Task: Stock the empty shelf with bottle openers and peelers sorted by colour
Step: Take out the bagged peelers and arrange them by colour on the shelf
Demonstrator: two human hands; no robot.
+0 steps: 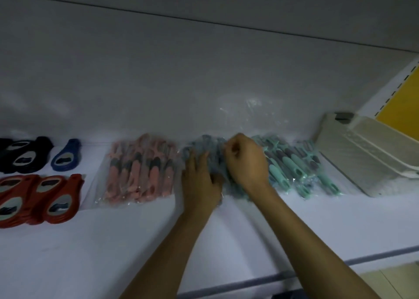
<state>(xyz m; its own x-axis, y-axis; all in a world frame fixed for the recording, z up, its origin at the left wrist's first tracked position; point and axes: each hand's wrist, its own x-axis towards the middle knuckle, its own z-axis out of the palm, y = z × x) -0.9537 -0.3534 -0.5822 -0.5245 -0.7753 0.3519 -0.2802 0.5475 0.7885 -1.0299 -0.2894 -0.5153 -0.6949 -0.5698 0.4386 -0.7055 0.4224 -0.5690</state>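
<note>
Wrap (218,141) pinched in the grip of the right hand (247,160) may tear, spilling grey-blue peelers (199,148) into the teal peelers (294,162) while the left hand (199,181) presses flat.

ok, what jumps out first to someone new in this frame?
Both hands meet in the middle of the shelf on a pile of bagged blue peelers: the left hand lies on it, and the right hand curls onto its top. Pink peelers lie to its left and teal peelers to its right. Red bottle openers stand out at the far left.
</note>
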